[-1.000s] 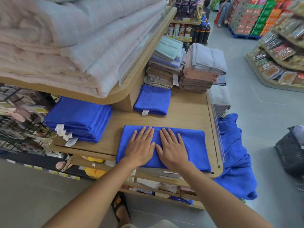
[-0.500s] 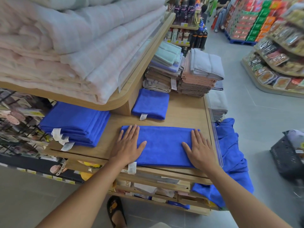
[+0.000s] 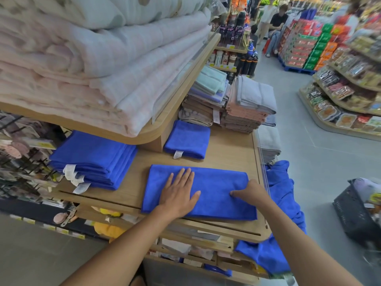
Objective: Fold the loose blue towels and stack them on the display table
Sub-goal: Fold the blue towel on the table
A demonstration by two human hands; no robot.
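Note:
A half-folded blue towel (image 3: 214, 190) lies flat near the front edge of the wooden display table (image 3: 231, 149). My left hand (image 3: 178, 195) presses flat on its left-centre part with straight fingers. My right hand (image 3: 251, 191) is at the towel's right end, fingers curled and pinching the cloth. A stack of folded blue towels (image 3: 92, 159) sits at the left of the table, and a single small folded blue towel (image 3: 187, 141) lies behind. Loose blue towels (image 3: 282, 195) hang over the table's right side.
An upper shelf with thick quilts (image 3: 103, 69) overhangs the table's back left. Stacks of grey, pink and brown towels (image 3: 245, 108) fill the back. A clear plastic guard (image 3: 262, 168) lines the right edge. A black basket (image 3: 358, 213) stands on the floor at right.
My left hand has slid from the towel's left end toward its middle. My right hand, flat on the right end before, now curls its fingers on the cloth.

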